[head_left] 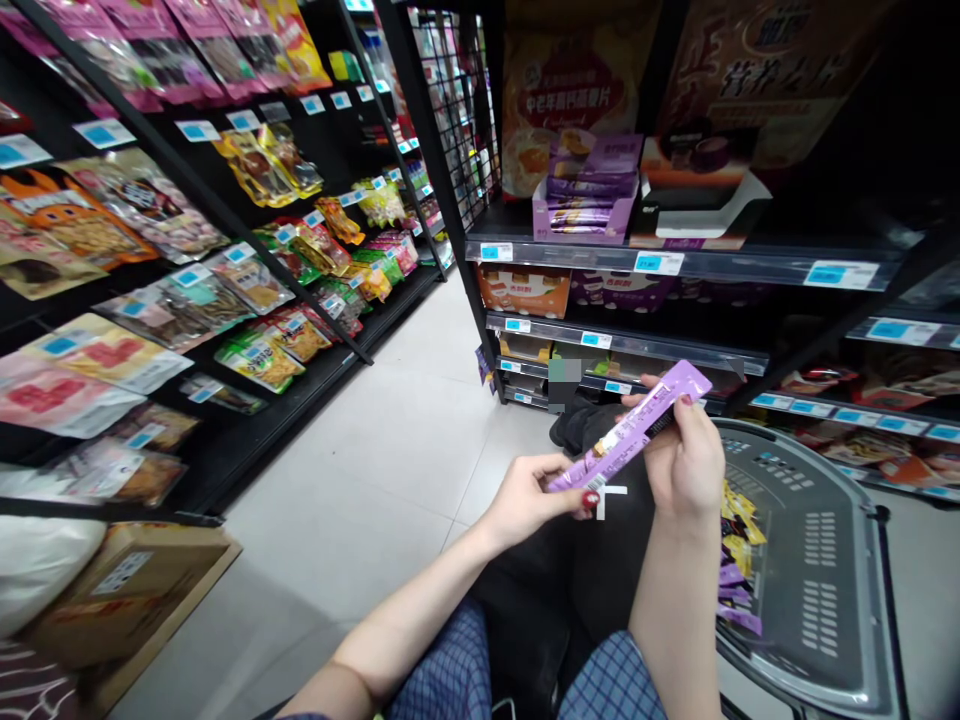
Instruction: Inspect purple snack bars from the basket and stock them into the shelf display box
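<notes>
Purple stick sachet (628, 436) is w/ us: L hand (534, 502) pinched on its lower end, R hand (686, 455) closed round the upper. Seemingly done: similar purple sachets (738, 598) in grey cart (787, 560); more left in shelf display box (585, 235).

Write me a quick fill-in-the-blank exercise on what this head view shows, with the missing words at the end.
1. The right hand is at the upper end of the purple packet, while the left hand pinches its ____ end.
2. The open box holding stick packets on the shelf is coloured ____.
3. The gray basket holds purple sticks and other packets of a bright ____ colour.

Missing words: lower; purple; yellow.
</notes>
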`<state>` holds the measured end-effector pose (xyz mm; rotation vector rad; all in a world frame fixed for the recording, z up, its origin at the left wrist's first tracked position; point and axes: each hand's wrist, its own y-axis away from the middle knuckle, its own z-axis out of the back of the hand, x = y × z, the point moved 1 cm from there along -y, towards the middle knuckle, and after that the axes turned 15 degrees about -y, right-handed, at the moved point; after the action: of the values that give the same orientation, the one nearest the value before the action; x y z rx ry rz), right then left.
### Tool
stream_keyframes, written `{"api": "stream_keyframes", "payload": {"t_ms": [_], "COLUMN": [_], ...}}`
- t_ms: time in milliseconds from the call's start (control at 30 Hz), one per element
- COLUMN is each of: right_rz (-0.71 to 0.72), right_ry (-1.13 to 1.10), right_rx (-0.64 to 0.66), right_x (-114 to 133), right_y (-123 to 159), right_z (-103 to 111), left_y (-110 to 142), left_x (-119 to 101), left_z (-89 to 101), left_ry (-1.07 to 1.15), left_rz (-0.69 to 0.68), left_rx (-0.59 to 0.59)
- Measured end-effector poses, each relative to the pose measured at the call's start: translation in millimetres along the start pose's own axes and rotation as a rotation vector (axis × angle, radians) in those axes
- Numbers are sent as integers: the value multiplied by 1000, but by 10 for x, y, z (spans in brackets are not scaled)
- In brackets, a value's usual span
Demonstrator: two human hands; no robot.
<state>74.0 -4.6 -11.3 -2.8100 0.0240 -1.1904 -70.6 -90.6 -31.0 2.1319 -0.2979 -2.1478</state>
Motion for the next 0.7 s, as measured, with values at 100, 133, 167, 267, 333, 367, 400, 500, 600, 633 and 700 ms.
{"api": "stream_keyframes", "payload": {"t_ms": [100, 133, 167, 267, 333, 367, 400, 500, 600, 633, 700], "right_rz": [36, 29, 18, -9, -14, -6, 15, 111, 145, 141, 142], "right_ry": [-61, -59, -47, 32, 100, 130, 153, 193, 225, 234, 244], "right_rx": [-43, -39, -30, 13, 43, 61, 78, 125, 137, 137, 130], "right_x": [2, 5, 10, 26, 32, 34, 35, 44, 53, 55, 60], "right_y": [-26, -30, -31, -17, 7, 22, 39, 95, 136, 143, 147], "right_z": [44, 55, 63, 54, 21, 0, -24, -91, -130, -136, -138], "left_y": [-21, -26, -29, -26, -15, -8, -1, 22, 37, 38, 34], "left_x": [-68, -80, -87, -83, -81, -83, -87, -100, -97, -93, -87], "left_z": [123, 176, 231, 384, 456, 481, 498, 529, 572, 593, 638], "left_ry": [43, 45, 39, 3, -9, -10, -10, -34, -119, -155, -224], "left_rz": [-83, -105, -126, -206, -278, -313, -347, -439, -526, -544, -569], "left_rx": [-176, -222, -264, -390, -494, -548, -600, -716, -782, -787, -761]}}
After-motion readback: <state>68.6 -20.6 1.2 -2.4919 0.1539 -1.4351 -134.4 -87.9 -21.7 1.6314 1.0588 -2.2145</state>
